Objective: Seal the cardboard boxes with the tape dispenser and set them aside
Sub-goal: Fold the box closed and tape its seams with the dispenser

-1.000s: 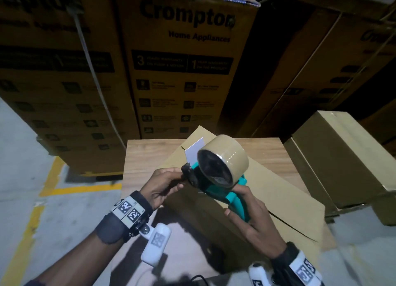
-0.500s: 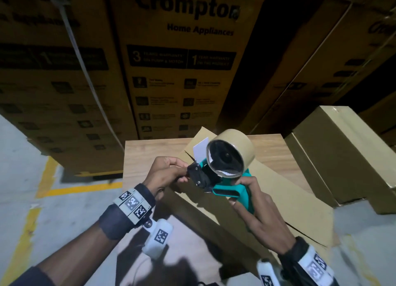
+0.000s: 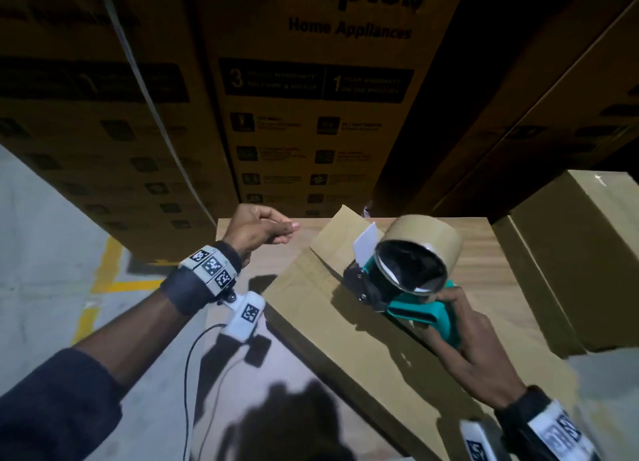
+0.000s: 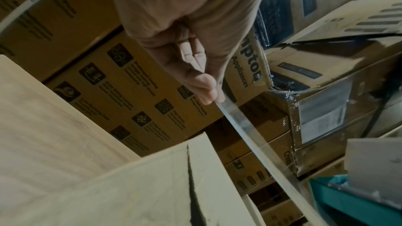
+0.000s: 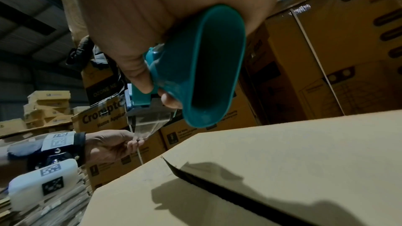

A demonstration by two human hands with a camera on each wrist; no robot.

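One tape strip (image 4: 250, 137), wrist views only

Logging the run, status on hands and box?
Left hand pinches tape strip. Right hand grips tape dispenser. Box seam untaped. Nothing in the way.

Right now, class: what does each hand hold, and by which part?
Right hand grips the tape dispenser by its teal handle. Left hand pinches the pulled-out tape strip by its free end.

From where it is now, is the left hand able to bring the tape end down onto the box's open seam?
Probably yes. The left hand pinches the tape strip pulled from the tape dispenser, and the seam of the cardboard box lies just below with nothing between.
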